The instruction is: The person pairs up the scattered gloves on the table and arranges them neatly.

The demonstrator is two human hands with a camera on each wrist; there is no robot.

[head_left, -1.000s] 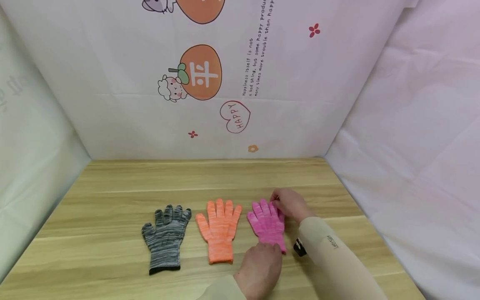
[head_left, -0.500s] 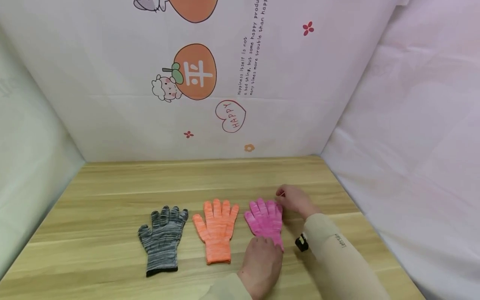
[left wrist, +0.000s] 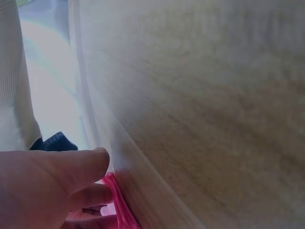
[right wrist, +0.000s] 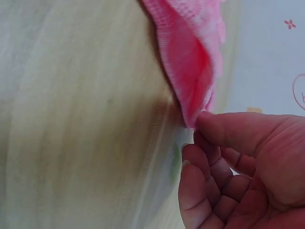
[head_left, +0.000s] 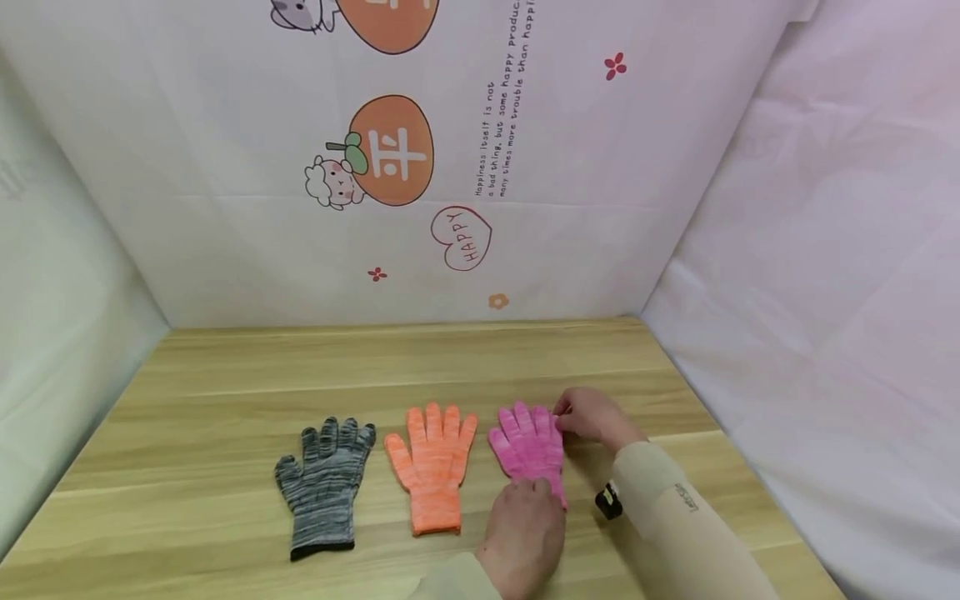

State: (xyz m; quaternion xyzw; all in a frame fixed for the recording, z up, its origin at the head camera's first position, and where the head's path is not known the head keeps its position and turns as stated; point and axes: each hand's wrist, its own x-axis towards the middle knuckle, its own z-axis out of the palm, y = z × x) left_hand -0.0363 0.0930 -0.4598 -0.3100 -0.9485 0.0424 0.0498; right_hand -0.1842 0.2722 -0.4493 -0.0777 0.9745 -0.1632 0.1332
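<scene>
A pink knit glove (head_left: 532, 443) lies on the wooden table, fingers toward the back wall. My left hand (head_left: 523, 532) is at its cuff; in the left wrist view the pink fabric (left wrist: 120, 202) sits against the fingertips, below the thumb. At the glove's right outer finger is my right hand (head_left: 596, 417). The right wrist view has its thumb and forefinger pinching a corner of the pink fabric (right wrist: 188, 62), which gapes slightly above the table. An orange glove (head_left: 433, 471) lies flat to the left, and beyond it a grey-black striped glove (head_left: 324, 487) with a black cuff.
The wooden table (head_left: 405, 358) meets a printed white cloth (head_left: 555, 250) at the back, with white cloth sides left and right. A small black device (head_left: 608, 501) sits under the right wrist, beside the beige sleeve (head_left: 690, 517).
My right hand, which had lifted off beside the pink glove half a second ago, is back at its outer finger. The left hand stays at the cuff. The head view has shifted slightly.
</scene>
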